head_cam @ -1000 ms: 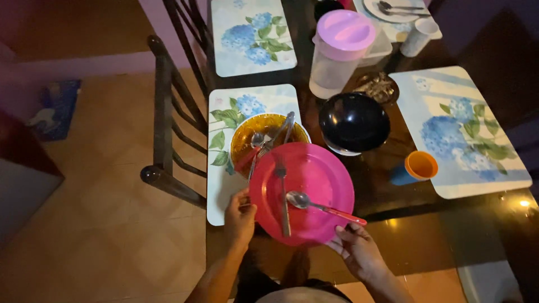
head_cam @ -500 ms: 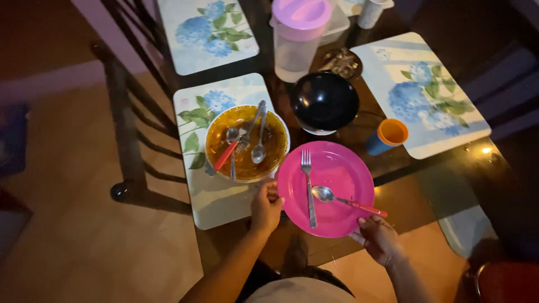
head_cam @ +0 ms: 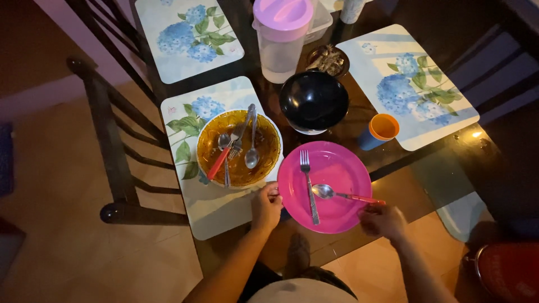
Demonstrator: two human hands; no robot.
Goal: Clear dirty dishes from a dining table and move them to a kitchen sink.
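The round pink plastic plate [head_cam: 331, 177] sits at the near table edge, at 4 o'clock from the amber glass bowl [head_cam: 238, 148] of cutlery. The left hand [head_cam: 266, 206] pinches the plate rim at 8 o'clock. The right hand [head_cam: 383, 220] closes on the red-handled metal spoon [head_cam: 343, 194], which lies on the plate beside a steel fork [head_cam: 308, 185].

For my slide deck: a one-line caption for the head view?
Both hands, left hand and right hand, grip a pink plate carrying fork and spoon.

Pink plate [head_cam: 337, 168] flat on table edge w/ fork [head_cam: 308, 185] & red-handled spoon [head_cam: 342, 194].
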